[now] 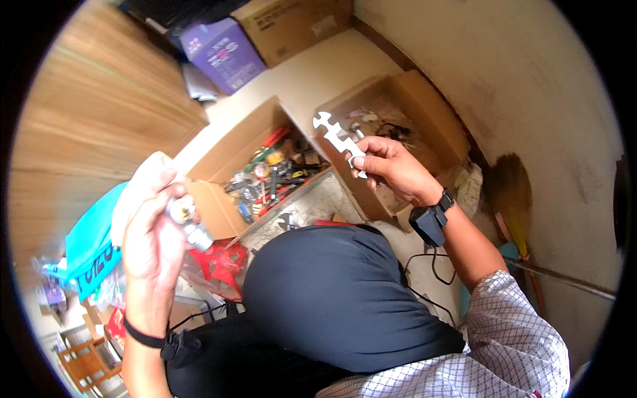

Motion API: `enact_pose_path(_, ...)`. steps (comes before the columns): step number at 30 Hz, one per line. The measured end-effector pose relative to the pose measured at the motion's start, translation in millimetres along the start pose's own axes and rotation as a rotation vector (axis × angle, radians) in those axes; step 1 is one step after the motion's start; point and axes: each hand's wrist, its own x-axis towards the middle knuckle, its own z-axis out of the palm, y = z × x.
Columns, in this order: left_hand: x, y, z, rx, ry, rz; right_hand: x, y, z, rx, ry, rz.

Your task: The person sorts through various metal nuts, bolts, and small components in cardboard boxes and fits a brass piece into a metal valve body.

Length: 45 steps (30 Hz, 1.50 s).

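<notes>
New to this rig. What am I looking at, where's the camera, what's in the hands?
There's no robot here: it's a person working bare-handed. The single picture comes from the left of two wide fisheye cameras worn on the head, looking down, hence the black rim and bent edges. The large dark shape in the lower middle is the person's own trouser leg.

The right hand grips a flat, pale tool with notches. The left hand holds a shiny metal part; its exact kind isn't clear.

On the floor ahead stands an open cardboard box of mixed hand tools. To its right is another open carton with small loose items, and a red plastic bag lies nearer the left hand.
</notes>
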Motion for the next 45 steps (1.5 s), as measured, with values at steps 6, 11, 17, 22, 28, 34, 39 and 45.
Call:
enact_pose_path(6,2.0,3.3,14.4,-0.060,-0.058,0.013,5.7,-48.8,66.6,0.159,-0.279,-0.113)
enact_pose_path(11,1.9,2.7,16.9,-0.149,-0.071,0.015,8.9,-65.5,98.9,0.153,-0.493,-0.109)
enact_pose_path(17,-0.1,1.7,19.5,-0.249,-0.102,-0.042,16.0,-71.6,125.8,0.138,-0.557,-0.062)
enact_pose_path(22,-3.3,3.3,25.6,-0.285,-0.105,-0.028,17.9,-68.0,139.1,0.212,-0.518,-0.024)
enact_pose_path(28,-8.0,3.9,25.6,-0.312,-0.138,0.029,10.7,-70.9,146.6,0.256,-0.487,0.017)
enact_pose_path(34,-10.8,5.9,25.9,-0.323,-0.138,0.057,6.5,-77.0,150.4,0.244,-0.483,0.002)
enact_pose_path(39,-10.5,6.3,24.8,-0.321,-0.150,0.061,4.9,-77.9,150.4,0.219,-0.475,-0.022)
enact_pose_path(45,-11.8,7.1,22.5,-0.306,-0.137,0.067,-2.3,-83.7,146.8,0.192,-0.515,-0.074)
